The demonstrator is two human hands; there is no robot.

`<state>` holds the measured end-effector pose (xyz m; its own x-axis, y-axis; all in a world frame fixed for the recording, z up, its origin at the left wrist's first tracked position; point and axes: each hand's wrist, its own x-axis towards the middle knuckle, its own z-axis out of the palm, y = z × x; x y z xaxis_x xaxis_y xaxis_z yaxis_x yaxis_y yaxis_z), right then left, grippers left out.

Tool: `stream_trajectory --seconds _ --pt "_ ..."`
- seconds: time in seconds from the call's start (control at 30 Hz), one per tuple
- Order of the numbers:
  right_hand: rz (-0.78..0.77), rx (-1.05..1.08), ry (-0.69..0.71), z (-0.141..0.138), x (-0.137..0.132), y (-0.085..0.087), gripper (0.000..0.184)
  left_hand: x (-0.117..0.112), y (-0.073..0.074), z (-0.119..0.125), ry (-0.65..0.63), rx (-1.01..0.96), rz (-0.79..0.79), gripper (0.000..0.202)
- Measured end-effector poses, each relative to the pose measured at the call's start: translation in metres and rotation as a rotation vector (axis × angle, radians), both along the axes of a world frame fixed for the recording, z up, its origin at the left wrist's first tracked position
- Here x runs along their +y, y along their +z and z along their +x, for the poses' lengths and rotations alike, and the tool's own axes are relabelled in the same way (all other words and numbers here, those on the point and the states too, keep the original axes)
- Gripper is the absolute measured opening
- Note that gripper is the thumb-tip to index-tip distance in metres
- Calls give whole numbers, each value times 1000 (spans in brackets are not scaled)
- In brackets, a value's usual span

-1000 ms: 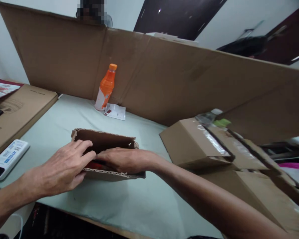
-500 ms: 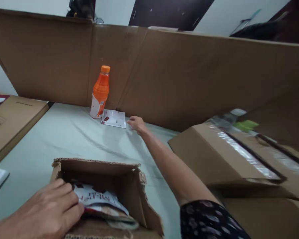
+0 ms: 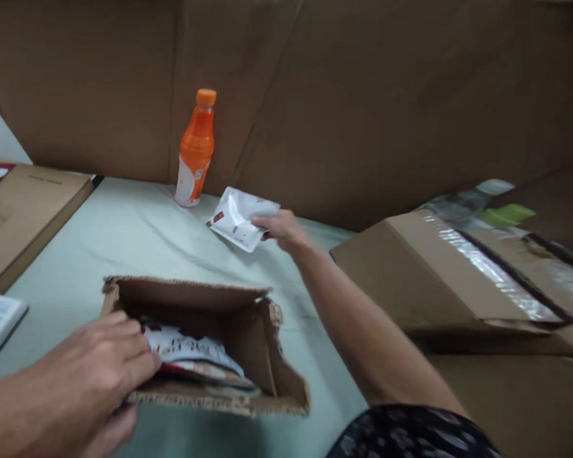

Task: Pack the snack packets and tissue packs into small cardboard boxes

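Observation:
At the back of the table, my right hand (image 3: pixel 282 228) pinches the right edge of a white foil sachet (image 3: pixel 238 219), which is tilted up from the cloth. An orange drink bottle (image 3: pixel 196 149) stands upright just left of it. Nearer to me is a small open cardboard box (image 3: pixel 186 289) with torn edges. My left hand (image 3: pixel 109 362) is closed over its left wall, the fingers reaching inside and the thumb outside. Within the box lies a white packet with dark lettering (image 3: pixel 191 346), and under it a flat packet with a red edge; the fingers partly cover both.
A tall cardboard panel (image 3: pixel 386 114) stands along the back. At the right are stacked cardboard boxes (image 3: pixel 410 280), with a clear plastic bottle (image 3: pixel 472 197) and a green item (image 3: pixel 508 215) on top. A flat brown box (image 3: pixel 33 216) and a white device (image 3: pixel 0 324) lie at the left.
My right hand has taken hold of the sachet by its edge and raised it off the table, slightly to the right. The view has tipped downward. My left hand stays on the box.

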<state>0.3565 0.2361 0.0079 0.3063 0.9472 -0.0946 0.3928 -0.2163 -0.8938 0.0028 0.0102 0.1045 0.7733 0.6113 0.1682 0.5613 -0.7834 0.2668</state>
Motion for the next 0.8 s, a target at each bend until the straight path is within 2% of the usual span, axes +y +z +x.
stream_trajectory --seconds 0.07,0.13,0.23,0.27,0.33,0.4,0.47,0.53,0.63,0.73,0.8 --pt "126 -12 -19 13 -48 27 15 -1 9 -1 -16 56 -105 27" --pt "334 -16 -49 20 -94 61 14 -1 12 -1 -26 91 -142 14" --pt "793 19 12 14 -158 108 25 -1 12 1 -22 134 -126 9" --pt "904 15 52 7 -177 120 27 -1 12 2 -19 149 -114 9" --pt "992 -87 160 -11 -210 138 19 -1 12 4 -8 169 -94 10" --pt "942 -272 360 -30 -231 150 7 -1 12 6 -3 182 -87 10" --pt "829 -435 634 -48 -240 156 17 -2 11 6 -3 199 -76 11" --pt "720 -535 831 -65 -237 154 29 -3 8 6 -8 210 -42 11" --pt "582 -654 950 -87 -218 136 35 -7 4 5 -12 199 15 11" --pt "385 -757 1030 -99 -199 111 23 -11 2 3 -2 183 42 9" --pt "248 -860 1082 -98 -194 100 52 -12 2 2 1 181 53 9"
